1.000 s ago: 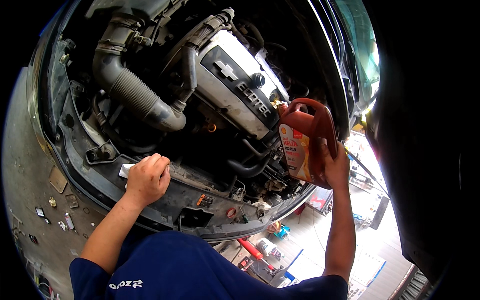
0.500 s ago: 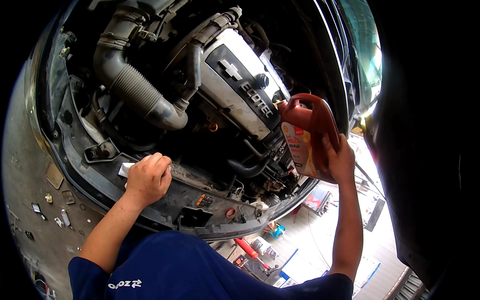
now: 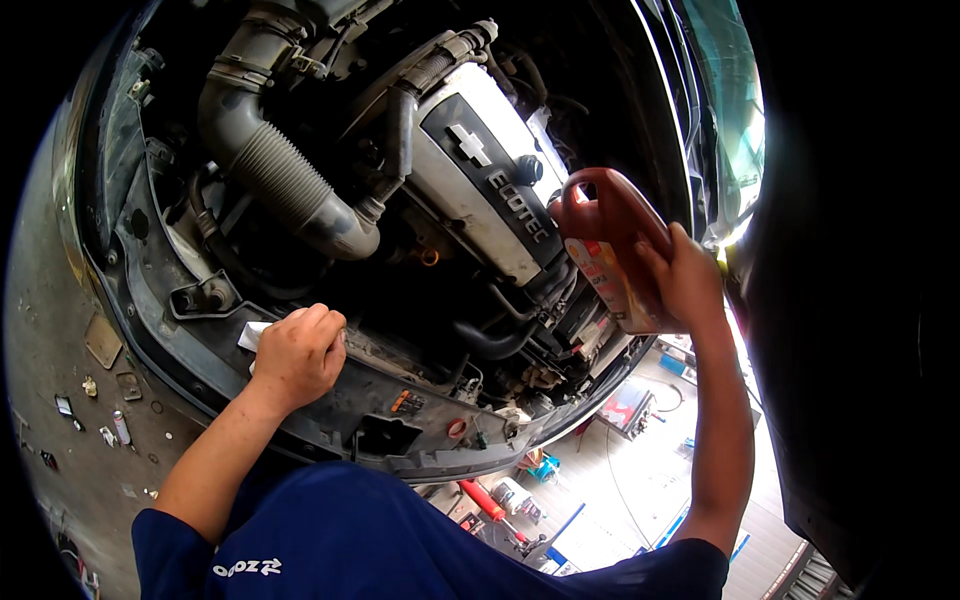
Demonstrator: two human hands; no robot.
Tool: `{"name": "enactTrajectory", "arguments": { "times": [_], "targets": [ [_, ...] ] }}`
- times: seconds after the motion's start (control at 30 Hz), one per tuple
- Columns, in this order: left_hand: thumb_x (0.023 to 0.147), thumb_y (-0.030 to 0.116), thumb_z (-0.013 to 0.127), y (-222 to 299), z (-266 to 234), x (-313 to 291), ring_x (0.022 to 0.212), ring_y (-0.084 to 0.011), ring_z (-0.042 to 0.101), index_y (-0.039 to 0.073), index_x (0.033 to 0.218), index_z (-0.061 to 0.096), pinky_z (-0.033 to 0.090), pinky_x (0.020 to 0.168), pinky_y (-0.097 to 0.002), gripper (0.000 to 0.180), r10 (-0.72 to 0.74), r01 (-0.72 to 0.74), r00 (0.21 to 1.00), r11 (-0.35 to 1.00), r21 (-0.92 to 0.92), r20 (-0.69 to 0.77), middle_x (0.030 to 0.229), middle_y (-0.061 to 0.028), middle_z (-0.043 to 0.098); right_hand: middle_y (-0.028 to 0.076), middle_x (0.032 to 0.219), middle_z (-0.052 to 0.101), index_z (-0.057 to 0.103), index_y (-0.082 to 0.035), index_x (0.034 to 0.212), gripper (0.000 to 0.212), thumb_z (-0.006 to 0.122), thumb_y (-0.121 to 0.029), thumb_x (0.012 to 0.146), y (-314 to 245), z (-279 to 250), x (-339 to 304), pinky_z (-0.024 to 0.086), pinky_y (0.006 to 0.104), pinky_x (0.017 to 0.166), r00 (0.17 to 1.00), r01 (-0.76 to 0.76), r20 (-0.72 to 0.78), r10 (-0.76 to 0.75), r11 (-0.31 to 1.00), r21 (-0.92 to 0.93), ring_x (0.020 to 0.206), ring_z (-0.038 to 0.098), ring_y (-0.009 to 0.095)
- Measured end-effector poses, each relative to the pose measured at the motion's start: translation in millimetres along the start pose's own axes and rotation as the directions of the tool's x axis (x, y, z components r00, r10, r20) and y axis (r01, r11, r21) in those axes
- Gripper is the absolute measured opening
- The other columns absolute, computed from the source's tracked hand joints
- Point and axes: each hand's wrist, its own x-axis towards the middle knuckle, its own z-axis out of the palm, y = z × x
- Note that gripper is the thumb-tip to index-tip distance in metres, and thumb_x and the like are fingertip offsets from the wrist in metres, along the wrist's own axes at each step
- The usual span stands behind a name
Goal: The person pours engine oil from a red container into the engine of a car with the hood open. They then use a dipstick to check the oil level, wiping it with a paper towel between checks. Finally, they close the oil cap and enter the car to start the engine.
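A dark red engine oil jug (image 3: 612,235) is gripped in my right hand (image 3: 688,280), fingers wrapped round its side. The jug is tilted steeply, its neck end over the far right edge of the engine cover (image 3: 520,215). Its mouth is hard to see, so I cannot tell if oil flows. On the front panel of the engine bay (image 3: 380,400), my left hand (image 3: 302,352) rests closed. A white cloth or paper (image 3: 252,336) pokes out from under that hand's left side; the part within the fingers is hidden. A black cap (image 3: 529,168) sits on the engine cover.
A ribbed grey intake hose (image 3: 285,180) bends across the left of the bay. A yellow-orange dipstick ring (image 3: 430,257) shows near the middle. Left of the car, small items and a spray can (image 3: 122,428) lie on the floor. A red cylindrical tool (image 3: 482,498) lies below right.
My right hand has risen slightly and moved right, tipping the oil jug further over toward the engine. My left hand stays put on the front panel.
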Motion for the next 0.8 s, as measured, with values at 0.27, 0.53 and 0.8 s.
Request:
{"name": "enactTrajectory", "arguments": {
  "times": [0.27,0.53,0.8],
  "targets": [
    [0.09,0.009,0.069,1.6,-0.8,-4.8,0.083,-0.0309,0.068,0.008,0.096,0.062,0.055,0.069,-0.0434,0.009,0.038,-0.038,0.999,0.999,0.025,-0.004,0.087,-0.0085,0.061,0.02,0.108,0.077,0.069,-0.005,0.115,0.053,0.068,-0.056,0.1,-26.5,-37.2,38.4,0.058,0.0515,0.092,0.995,0.063,0.086,-0.047,0.979,-0.194,0.104,0.075,0.04],
    [0.092,0.006,0.069,38.8,-18.2,-24.6,0.09,-0.038,0.069,0.005,0.113,0.064,0.055,0.076,-0.0467,0.021,-0.028,0.028,1.0,0.999,0.026,-0.001,0.102,-0.014,0.064,0.02,0.114,0.078,0.076,-0.006,0.122,0.067,0.06,-0.068,0.101,-23.4,-34.4,43.5,0.06,0.05,0.094,0.997,0.072,0.044,-0.065,0.979,-0.191,0.108,0.076,0.037],
    [0.093,0.011,0.069,38.7,-5.7,-71.3,0.09,-0.0391,0.068,0.006,0.104,0.062,0.055,0.074,-0.0492,0.014,0.084,-0.066,0.995,0.954,0.293,-0.049,0.098,-0.0142,0.061,0.017,0.121,0.079,0.081,-0.01,0.121,0.074,0.063,-0.076,0.094,-1.4,-21.5,49.0,0.059,0.046,0.097,0.997,0.07,-0.018,-0.075,0.98,-0.186,0.116,0.074,0.036]
  ]
}}
